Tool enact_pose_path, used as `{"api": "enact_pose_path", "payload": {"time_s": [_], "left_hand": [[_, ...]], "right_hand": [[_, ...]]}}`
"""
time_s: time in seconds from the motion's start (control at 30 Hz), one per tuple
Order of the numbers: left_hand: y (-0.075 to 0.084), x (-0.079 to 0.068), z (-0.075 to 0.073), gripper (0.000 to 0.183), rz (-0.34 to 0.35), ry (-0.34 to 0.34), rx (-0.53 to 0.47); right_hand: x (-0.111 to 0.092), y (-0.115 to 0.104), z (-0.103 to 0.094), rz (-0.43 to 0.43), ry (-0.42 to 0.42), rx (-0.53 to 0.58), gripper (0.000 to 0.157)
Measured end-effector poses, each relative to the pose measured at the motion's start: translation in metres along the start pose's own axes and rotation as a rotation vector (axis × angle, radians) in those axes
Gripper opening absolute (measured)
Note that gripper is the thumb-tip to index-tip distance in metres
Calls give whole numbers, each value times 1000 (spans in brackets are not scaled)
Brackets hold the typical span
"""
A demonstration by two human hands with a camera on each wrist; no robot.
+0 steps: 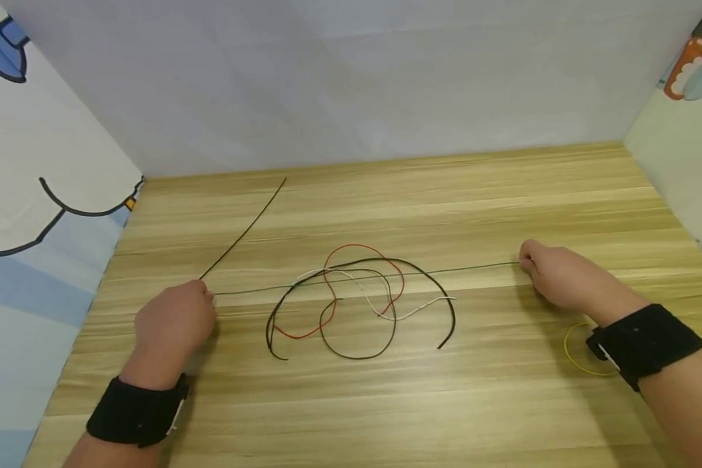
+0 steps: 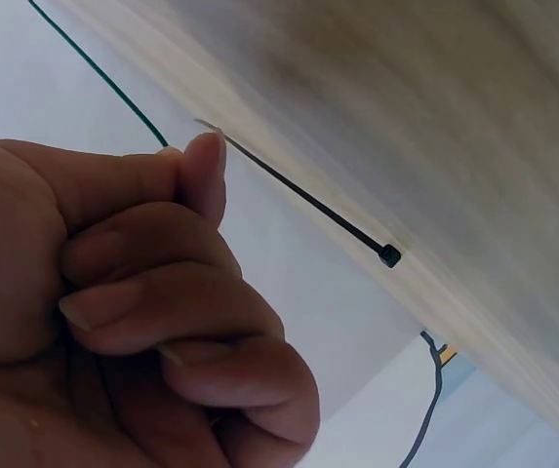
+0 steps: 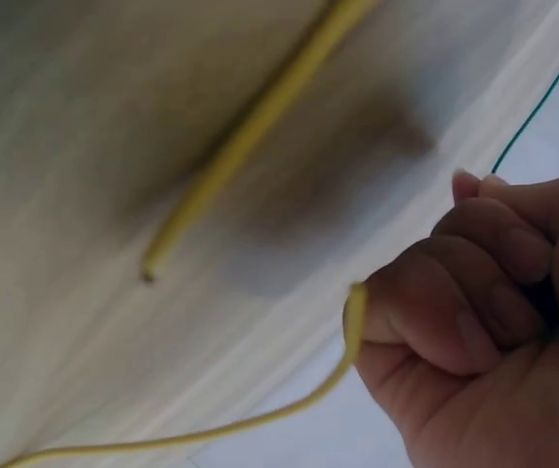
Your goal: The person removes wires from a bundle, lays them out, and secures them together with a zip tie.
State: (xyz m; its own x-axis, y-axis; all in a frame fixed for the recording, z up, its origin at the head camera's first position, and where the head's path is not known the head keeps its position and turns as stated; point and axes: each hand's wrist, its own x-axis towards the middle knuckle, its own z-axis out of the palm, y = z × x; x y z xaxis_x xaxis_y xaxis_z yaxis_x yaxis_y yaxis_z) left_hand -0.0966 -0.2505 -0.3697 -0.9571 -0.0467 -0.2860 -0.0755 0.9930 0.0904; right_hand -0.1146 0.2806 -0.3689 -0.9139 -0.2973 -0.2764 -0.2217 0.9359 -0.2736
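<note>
A thin green wire [image 1: 474,267] is stretched nearly straight across the table between both hands. My left hand [image 1: 175,318] pinches one end of it between thumb and forefinger, the other fingers curled in; the left wrist view shows the wire [image 2: 113,86] leaving the fingertips. At the right, my right hand [image 1: 564,276] pinches the opposite end, its fingers also curled. Under the green wire lies a loose tangle: a thick black wire [image 1: 453,318], a red wire [image 1: 355,245], a white wire [image 1: 367,297] and a thin dark wire [image 1: 357,358].
Beyond the left hand lies a straight black cable tie [image 1: 244,231], its square head [image 2: 388,255] at the far end. A yellow wire [image 1: 591,372] curls on the table beside the right wrist, partly hidden by its black band [image 1: 649,341]. A pale wall [image 1: 357,97] rises behind the wooden table [image 1: 386,416].
</note>
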Motion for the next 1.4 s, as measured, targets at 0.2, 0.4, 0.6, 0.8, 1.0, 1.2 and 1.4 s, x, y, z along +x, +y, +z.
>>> {"api": "enact_pose_path", "payload": {"time_s": [0.2,0.4,0.6,0.8,1.0,1.2,1.4], "left_hand": [[-1,-1,1,23,141,47,13],[4,0,3,14,218,50,9],[4,-1,8,10,286,-1,22],[2,-4,14,8,329,-57,15],[10,-9,13,29,366,-103,0],[19,-21,14,74,366,-133,-29],[25,-27,12,69,393,-78,-52]], "right_hand": [[-4,1,-3,23,17,8,11],[-6,0,-2,-20,51,-31,15],[-4,-1,0,-56,68,-39,16],[-4,-1,2,-89,90,-55,13],[-5,-1,4,-95,93,-59,12],[-7,-2,4,-132,94,-70,12],[-11,7,-7,-71,82,-57,17]]}}
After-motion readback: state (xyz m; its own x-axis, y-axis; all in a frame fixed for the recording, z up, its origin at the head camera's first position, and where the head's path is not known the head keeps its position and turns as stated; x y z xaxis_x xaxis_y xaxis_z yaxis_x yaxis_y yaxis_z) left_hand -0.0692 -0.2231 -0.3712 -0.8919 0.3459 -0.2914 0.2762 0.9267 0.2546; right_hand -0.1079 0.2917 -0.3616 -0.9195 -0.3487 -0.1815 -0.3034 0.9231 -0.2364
